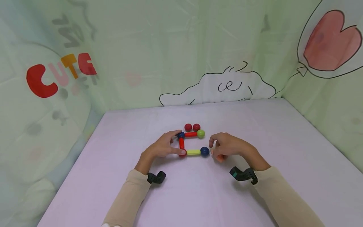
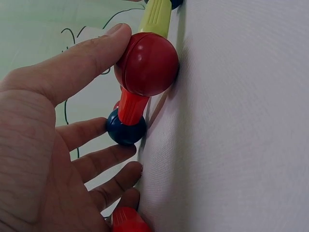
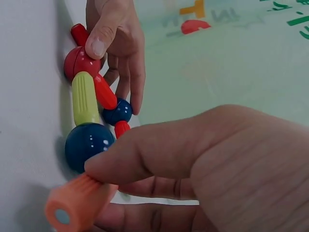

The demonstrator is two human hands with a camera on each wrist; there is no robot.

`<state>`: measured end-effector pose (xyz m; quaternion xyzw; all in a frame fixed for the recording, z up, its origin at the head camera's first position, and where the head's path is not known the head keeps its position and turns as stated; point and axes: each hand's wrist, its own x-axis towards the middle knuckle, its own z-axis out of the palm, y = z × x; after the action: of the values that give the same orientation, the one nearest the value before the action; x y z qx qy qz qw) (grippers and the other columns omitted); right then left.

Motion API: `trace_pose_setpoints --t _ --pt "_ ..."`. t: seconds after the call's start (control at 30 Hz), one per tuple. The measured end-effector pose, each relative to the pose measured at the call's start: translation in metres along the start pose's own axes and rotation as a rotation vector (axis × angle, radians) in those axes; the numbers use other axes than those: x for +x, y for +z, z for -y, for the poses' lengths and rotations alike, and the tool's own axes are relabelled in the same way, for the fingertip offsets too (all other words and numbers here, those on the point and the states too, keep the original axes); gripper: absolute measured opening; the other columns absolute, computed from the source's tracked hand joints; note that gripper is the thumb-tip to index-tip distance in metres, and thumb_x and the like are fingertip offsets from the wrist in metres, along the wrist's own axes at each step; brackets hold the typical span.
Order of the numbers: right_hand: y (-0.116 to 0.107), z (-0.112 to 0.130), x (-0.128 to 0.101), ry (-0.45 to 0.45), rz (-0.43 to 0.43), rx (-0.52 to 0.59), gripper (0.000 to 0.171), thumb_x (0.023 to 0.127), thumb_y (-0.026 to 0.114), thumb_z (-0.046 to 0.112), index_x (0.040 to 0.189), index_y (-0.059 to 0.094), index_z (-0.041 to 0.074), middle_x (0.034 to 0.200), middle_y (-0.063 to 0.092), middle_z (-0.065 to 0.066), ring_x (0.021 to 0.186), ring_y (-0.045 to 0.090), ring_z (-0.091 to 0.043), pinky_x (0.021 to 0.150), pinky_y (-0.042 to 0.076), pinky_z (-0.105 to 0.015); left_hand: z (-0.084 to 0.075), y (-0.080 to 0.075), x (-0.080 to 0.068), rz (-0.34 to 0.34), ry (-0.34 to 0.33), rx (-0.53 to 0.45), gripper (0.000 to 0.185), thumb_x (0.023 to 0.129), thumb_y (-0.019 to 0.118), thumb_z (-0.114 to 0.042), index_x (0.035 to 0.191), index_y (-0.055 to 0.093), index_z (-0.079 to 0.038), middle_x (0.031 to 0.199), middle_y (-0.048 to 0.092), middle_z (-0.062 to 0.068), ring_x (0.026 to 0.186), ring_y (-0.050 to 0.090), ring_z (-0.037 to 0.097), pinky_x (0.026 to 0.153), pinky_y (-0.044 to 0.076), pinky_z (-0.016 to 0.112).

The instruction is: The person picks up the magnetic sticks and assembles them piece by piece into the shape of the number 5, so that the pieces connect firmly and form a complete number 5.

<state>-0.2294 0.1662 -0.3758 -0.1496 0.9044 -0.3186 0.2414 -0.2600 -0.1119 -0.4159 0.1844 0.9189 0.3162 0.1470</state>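
Observation:
My left hand [image 1: 162, 145] spans one side of a magnetic ball-and-rod frame. Its thumb presses a red ball [image 2: 148, 64]; its fingers touch a blue ball [image 2: 125, 126], and a red rod [image 1: 181, 143] joins these balls. From the red ball a yellow-green rod [image 1: 193, 152] runs to a larger-looking blue ball [image 1: 204, 151]. Another red rod [image 1: 191, 134] links the far blue ball to a green ball [image 1: 200, 133]. My right hand [image 1: 228, 145] pinches an orange rod [image 3: 79, 200] beside the near blue ball; whether they touch is unclear.
Two loose red balls [image 1: 192, 127] lie behind the frame. Near the left little finger is a separate red rod [image 2: 129, 221]; whether the hand holds it cannot be told. A pale cloth covers the table [image 1: 187, 195], with printed curtains [image 1: 136, 63] behind.

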Motion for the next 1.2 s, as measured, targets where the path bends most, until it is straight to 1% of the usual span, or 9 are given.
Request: trace_pose_setpoints --t 0.2,0.33,0.47,0.6,0.77,0.9,1.0,1.1,1.2 --pt "0.006 0.004 0.001 0.025 0.055 0.123 0.039 0.078 0.068 0.007 0.113 0.05 0.007 0.07 0.062 -0.011 0.059 0.061 -0.024 0.06 0.053 -0.035 -0.001 -0.001 0.0 0.003 -0.009 0.007 0.09 0.07 0.075 -0.052 0.146 0.03 -0.034 0.14 0.041 -0.001 0.116 0.044 0.019 0.089 0.046 0.042" --pt "0.012 0.007 0.003 0.039 0.061 0.18 0.047 0.078 0.07 0.008 0.118 0.046 0.008 0.074 0.063 -0.013 0.062 0.062 -0.026 0.062 0.054 -0.036 -0.001 0.0 0.0 0.003 -0.018 -0.001 0.09 0.07 0.075 -0.053 0.146 0.031 -0.034 0.14 0.041 -0.001 0.116 0.044 0.02 0.088 0.047 0.042" --pt "0.018 0.008 0.006 0.045 0.056 0.184 0.051 0.078 0.072 0.011 0.12 0.043 0.009 0.077 0.062 -0.013 0.063 0.063 -0.025 0.063 0.054 -0.035 -0.001 0.0 0.001 0.004 -0.017 -0.01 0.09 0.069 0.075 -0.053 0.145 0.031 -0.034 0.14 0.041 -0.001 0.117 0.044 0.02 0.088 0.047 0.042" --pt "0.022 0.008 0.008 0.063 0.055 0.207 0.052 0.078 0.072 0.011 0.121 0.042 0.01 0.079 0.062 -0.015 0.062 0.065 -0.027 0.062 0.054 -0.034 0.0 0.0 0.002 0.003 -0.002 -0.011 0.09 0.069 0.075 -0.055 0.145 0.032 -0.034 0.14 0.041 -0.002 0.116 0.045 0.02 0.088 0.046 0.042" --pt "0.023 0.009 0.008 0.081 0.042 0.244 0.051 0.077 0.074 0.01 0.12 0.045 0.01 0.081 0.061 -0.017 0.061 0.066 -0.028 0.061 0.055 -0.034 0.001 0.0 0.001 -0.002 0.013 -0.009 0.09 0.068 0.075 -0.055 0.145 0.033 -0.035 0.139 0.042 -0.002 0.114 0.045 0.019 0.088 0.046 0.041" --pt "0.024 0.008 0.008 0.077 0.046 0.257 0.051 0.078 0.075 0.012 0.12 0.046 0.009 0.083 0.061 -0.017 0.061 0.066 -0.027 0.061 0.055 -0.034 0.002 0.001 0.001 -0.002 0.016 -0.001 0.089 0.069 0.075 -0.054 0.145 0.033 -0.035 0.138 0.043 -0.003 0.113 0.045 0.019 0.087 0.046 0.04" --pt "0.023 0.008 0.007 0.059 0.062 0.259 0.051 0.079 0.074 0.013 0.121 0.044 0.008 0.081 0.063 -0.016 0.062 0.066 -0.027 0.062 0.055 -0.034 0.002 0.001 0.001 -0.002 0.02 0.005 0.089 0.069 0.075 -0.054 0.145 0.033 -0.035 0.137 0.043 -0.003 0.112 0.045 0.019 0.086 0.046 0.039" --pt "0.02 0.008 0.006 0.048 0.066 0.249 0.052 0.08 0.074 0.015 0.122 0.044 0.007 0.079 0.065 -0.015 0.063 0.067 -0.027 0.062 0.055 -0.034 0.001 0.001 0.001 0.0 0.023 0.005 0.089 0.069 0.075 -0.054 0.145 0.033 -0.035 0.136 0.044 -0.003 0.111 0.045 0.019 0.085 0.046 0.039" --pt "0.016 0.007 0.005 0.042 0.045 0.192 0.053 0.079 0.075 0.02 0.122 0.045 0.007 0.078 0.065 -0.013 0.064 0.066 -0.026 0.062 0.055 -0.034 0.0 0.0 0.001 0.002 0.02 0.007 0.089 0.068 0.075 -0.055 0.145 0.033 -0.036 0.137 0.044 -0.003 0.112 0.044 0.019 0.085 0.046 0.04"
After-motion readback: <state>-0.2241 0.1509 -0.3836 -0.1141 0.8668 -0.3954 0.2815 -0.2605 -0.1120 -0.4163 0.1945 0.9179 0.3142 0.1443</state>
